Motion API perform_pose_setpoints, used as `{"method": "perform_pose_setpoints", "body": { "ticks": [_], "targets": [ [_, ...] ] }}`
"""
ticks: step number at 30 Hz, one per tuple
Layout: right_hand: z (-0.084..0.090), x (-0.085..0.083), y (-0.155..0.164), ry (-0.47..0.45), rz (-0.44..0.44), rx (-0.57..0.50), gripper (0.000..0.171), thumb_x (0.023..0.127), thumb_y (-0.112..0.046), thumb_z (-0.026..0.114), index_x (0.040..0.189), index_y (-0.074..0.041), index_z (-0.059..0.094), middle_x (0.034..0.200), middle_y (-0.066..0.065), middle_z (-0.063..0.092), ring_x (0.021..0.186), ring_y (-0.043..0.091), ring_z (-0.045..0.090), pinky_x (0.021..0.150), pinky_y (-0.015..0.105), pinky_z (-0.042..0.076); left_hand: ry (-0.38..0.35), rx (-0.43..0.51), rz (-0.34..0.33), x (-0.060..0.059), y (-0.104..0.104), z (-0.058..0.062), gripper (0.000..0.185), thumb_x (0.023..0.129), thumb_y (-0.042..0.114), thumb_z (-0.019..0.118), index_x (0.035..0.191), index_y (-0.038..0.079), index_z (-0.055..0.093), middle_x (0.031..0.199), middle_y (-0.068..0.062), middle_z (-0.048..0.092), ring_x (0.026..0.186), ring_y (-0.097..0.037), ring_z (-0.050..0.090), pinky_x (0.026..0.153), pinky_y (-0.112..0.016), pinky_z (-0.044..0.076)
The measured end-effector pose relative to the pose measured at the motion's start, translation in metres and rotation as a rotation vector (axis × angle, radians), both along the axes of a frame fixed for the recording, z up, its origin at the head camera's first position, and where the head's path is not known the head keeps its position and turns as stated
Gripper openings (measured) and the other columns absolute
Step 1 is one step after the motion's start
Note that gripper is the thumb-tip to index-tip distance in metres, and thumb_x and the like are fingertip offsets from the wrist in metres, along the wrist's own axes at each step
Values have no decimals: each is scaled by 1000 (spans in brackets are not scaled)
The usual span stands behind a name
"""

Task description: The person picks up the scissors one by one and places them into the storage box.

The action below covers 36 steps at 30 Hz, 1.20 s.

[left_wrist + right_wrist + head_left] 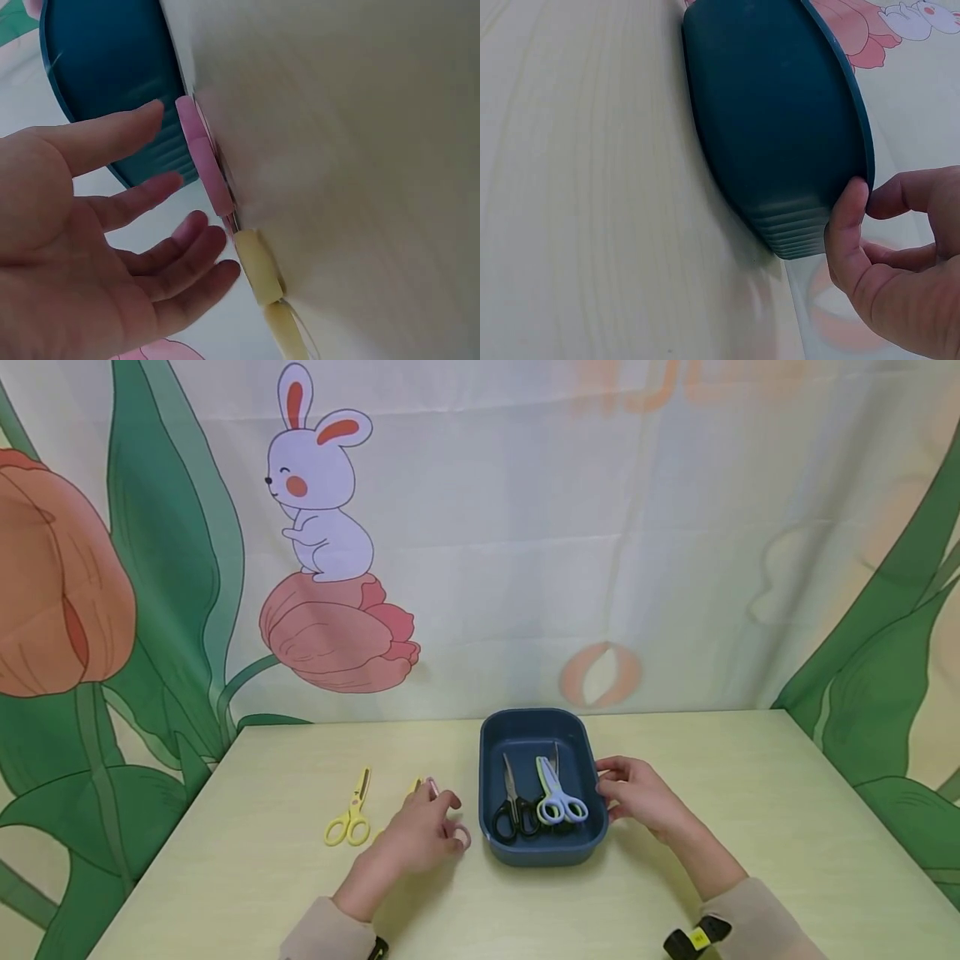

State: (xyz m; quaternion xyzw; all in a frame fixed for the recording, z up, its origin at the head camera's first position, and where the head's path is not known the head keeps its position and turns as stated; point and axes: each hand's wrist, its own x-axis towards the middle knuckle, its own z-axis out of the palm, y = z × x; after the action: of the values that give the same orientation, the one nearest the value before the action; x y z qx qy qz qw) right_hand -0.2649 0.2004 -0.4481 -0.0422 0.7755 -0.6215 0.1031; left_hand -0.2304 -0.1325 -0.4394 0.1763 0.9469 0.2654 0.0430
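My left hand [423, 831] hovers over pink scissors [208, 169], fingers spread and slightly bent, with a gap to the handles in the left wrist view. Beside these lie yellow scissors [259, 268], mostly hidden under the hand in the head view. Farther left, another yellow pair of scissors [356, 814] lies on the table. At the right side of a dark blue bin [546, 857], my right hand [641, 793] holds the rim between thumb and fingers. Inside the bin are black-handled scissors [510, 785] and light blue-and-green scissors [551, 789], partly over another black-handled pair.
The pale wooden table [750, 793] carries the bin near its back edge. Behind it hangs a cloth backdrop [480, 527] printed with a rabbit, tulips and leaves.
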Motion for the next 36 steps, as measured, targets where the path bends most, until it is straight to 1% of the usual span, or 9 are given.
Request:
{"method": "perform_pose_setpoints", "body": {
  "ticks": [4,7,14,17,19,25,29,33,36],
  "targets": [
    [-1,0,0,7,0,0,48,96,-2,54,139,17,44,106,20,58,76,20,62,59,31,56,30,-56,-12,-1,-1,-1,45,78,12,89,115,1,66,96,-8,52,94,-30,53,80,-47,47],
    [-1,0,0,17,-1,0,48,95,-1,54,139,17,44,106,20,57,75,19,62,59,32,57,39,-63,-20,-3,-3,-2,43,77,9,89,113,1,66,98,-9,53,90,-27,54,79,-46,47],
    [0,1,0,20,-5,0,46,95,0,53,137,17,45,105,20,57,74,19,62,59,31,57,75,-97,-36,-6,-3,-3,40,79,6,88,113,0,67,105,-12,56,90,-27,55,82,-45,50],
    [0,1,-1,17,-6,-2,46,95,0,53,137,17,45,104,20,57,75,19,62,59,32,57,88,-106,-45,-7,-4,-4,40,79,7,87,113,0,68,109,-14,56,94,-29,55,84,-48,50],
    [0,1,-1,16,-7,-1,46,94,0,54,137,17,45,104,20,57,75,19,61,59,32,57,82,-112,-42,-8,-3,-4,41,79,7,87,116,1,68,112,-15,55,97,-31,54,85,-50,49],
    [0,0,0,16,-4,0,46,94,0,53,136,17,45,104,21,57,75,19,61,59,32,57,75,-172,-15,-9,1,-3,40,81,12,86,117,8,71,106,-18,54,99,-34,49,82,-51,48],
    [0,1,0,17,3,1,46,95,0,53,136,17,45,104,21,57,75,19,61,59,32,57,87,-201,-17,-9,4,-2,35,83,14,86,114,9,72,101,-17,55,96,-33,50,82,-50,49],
    [0,0,0,18,7,0,47,94,0,53,136,17,45,104,21,57,75,19,62,59,32,58,110,-188,-46,-9,3,-3,30,82,6,85,109,7,72,96,-16,56,91,-32,52,82,-49,49],
    [-1,0,0,19,7,0,46,94,0,53,136,17,45,104,21,57,75,19,62,59,32,58,136,-174,-70,-11,2,-3,24,83,-2,81,104,5,72,93,-17,57,88,-34,53,82,-50,49]
  ]
}}
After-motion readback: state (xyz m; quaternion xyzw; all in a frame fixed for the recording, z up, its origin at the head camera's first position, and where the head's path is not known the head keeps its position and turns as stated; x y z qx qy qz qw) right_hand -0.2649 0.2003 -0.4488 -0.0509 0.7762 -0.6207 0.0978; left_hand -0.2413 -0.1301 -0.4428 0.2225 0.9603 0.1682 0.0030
